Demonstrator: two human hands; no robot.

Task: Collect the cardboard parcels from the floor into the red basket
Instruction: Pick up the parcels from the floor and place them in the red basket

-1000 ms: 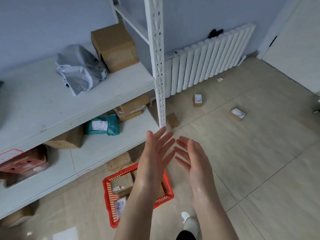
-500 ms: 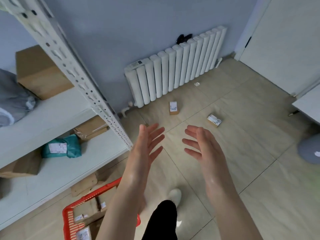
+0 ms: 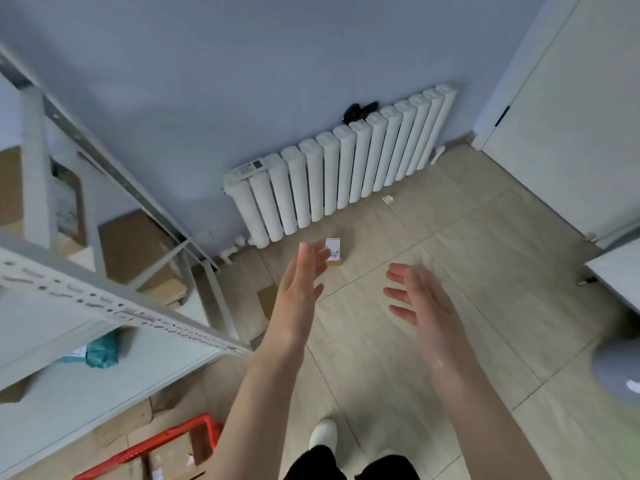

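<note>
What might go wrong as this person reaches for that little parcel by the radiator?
Both hands are empty: the left hand partly covers the small labelled cardboard parcel, so the grip may miss. The plain brown cardboard parcel near the white metal shelf post could be overlooked. The red plastic basket lies behind, a trip hazard.

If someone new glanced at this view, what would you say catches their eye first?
Two bare, empty hands reach forward at centre, the left hand and right hand both open. Just beyond the left fingertips a small labelled cardboard parcel lies on the tiled floor before the white radiator. At the bottom left, the red basket already holds parcels beside the white shelving.
</note>
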